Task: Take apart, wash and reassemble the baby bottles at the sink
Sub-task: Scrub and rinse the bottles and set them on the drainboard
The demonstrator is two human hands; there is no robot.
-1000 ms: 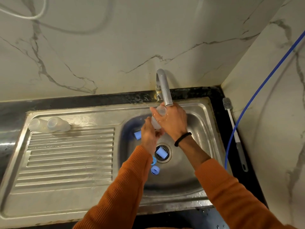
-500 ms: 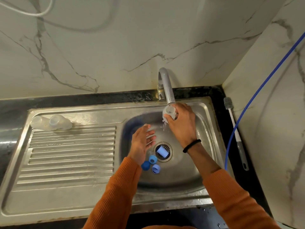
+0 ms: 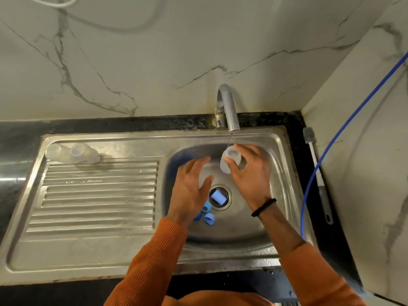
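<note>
My right hand (image 3: 251, 175) grips a small clear bottle body (image 3: 229, 161), mouth up, under a thin stream from the grey tap (image 3: 228, 109). To its left my left hand (image 3: 189, 188) hovers over the steel sink basin (image 3: 276, 195), fingers spread and holding nothing. Over the drain lies a light blue cap (image 3: 218, 196). Blue collar rings (image 3: 208, 217) sit on the basin floor just below my left hand, partly hidden by it. Two clear bottle bodies (image 3: 72, 153) lie on their sides at the back left of the draining board.
The ribbed draining board (image 3: 95, 195) fills the left side. A bottle brush (image 3: 316, 173) with a grey head and handle lies on the black counter right of the sink. A blue hose (image 3: 344, 127) runs down the right wall. Marble wall stands behind.
My left hand let go of the bottle and dropped away to the left with fingers spread. My right hand raised the bottle under the tap stream.
</note>
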